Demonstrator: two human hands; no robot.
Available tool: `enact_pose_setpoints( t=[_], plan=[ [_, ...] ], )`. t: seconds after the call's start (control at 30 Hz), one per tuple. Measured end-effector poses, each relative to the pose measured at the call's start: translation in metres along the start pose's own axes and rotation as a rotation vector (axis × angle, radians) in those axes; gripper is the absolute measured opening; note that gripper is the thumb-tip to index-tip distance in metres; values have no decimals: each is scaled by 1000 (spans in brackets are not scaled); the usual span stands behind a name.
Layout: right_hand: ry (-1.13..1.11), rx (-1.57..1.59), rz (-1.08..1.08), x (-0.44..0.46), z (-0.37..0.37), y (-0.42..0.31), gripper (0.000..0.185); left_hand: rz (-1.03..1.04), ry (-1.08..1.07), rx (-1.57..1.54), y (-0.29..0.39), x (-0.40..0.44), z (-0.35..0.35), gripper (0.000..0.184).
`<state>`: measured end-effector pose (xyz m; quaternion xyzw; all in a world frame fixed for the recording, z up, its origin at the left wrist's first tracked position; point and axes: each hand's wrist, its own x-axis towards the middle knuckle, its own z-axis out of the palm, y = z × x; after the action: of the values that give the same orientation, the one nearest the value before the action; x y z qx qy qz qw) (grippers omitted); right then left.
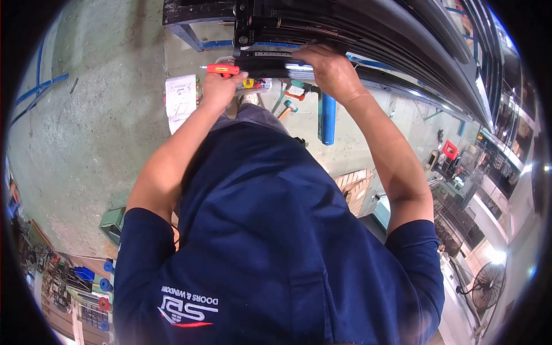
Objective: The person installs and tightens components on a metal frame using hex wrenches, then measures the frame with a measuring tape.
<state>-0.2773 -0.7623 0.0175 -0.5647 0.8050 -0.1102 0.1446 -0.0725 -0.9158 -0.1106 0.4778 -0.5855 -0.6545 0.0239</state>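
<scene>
My left hand (217,91) is closed around a red-handled hex key (223,69), whose short metal tip points left. It is beside the near left end of a long black metal profile (276,73). My right hand (336,75) grips the same profile farther right, its fingers reaching over the top edge; the fingertips are partly hidden. Beyond both hands lies a stack of long black frame profiles (368,29). A black upright bracket (244,29) stands at the stack's left end.
Below the work are printed drawing sheets (181,95), a mallet (288,108) and a blue cylindrical post (327,118). A blue support frame (190,37) shows under the stack. Wooden slats (353,187) lie right of my body, and a fan (487,286) stands far right.
</scene>
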Motion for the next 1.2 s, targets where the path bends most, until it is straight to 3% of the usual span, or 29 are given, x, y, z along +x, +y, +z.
enact_pose_setpoints(
  t=[0.07, 0.2, 0.27, 0.3, 0.37, 0.47, 0.8, 0.9, 0.97, 1.2],
  plan=[
    [-113, -95, -189, 0, -3, 9, 43, -15, -16, -33, -3, 2, 1, 44],
    [-48, -219, -277, -7, -7, -3, 33, -29, -27, 49, 2, 0, -2, 44],
    [116, -383, -229, -10, -12, -17, 29, -19, -26, 5, -1, 2, -1, 45],
    [115, -382, -231, -11, -11, -18, 29, -21, -25, 4, -1, 2, -2, 45],
    [-69, -381, -18, -13, -8, -18, 30, -55, -74, 16, 1, 2, -4, 45],
    [5, -274, 43, -16, -2, -9, 32, -48, -54, 26, -4, 5, -2, 46],
    [130, -136, -54, -14, 11, -1, 28, -13, -54, -16, -7, 7, -2, 44],
    [192, -111, 7, -11, 8, -4, 22, -39, -83, 33, -3, 7, -3, 45],
    [369, -78, 38, -9, 6, -13, 19, -43, -95, 51, -3, 7, -4, 43],
    [365, 22, 97, 0, 27, -33, 15, -42, -81, 109, -5, 7, -4, 33]
  ],
)
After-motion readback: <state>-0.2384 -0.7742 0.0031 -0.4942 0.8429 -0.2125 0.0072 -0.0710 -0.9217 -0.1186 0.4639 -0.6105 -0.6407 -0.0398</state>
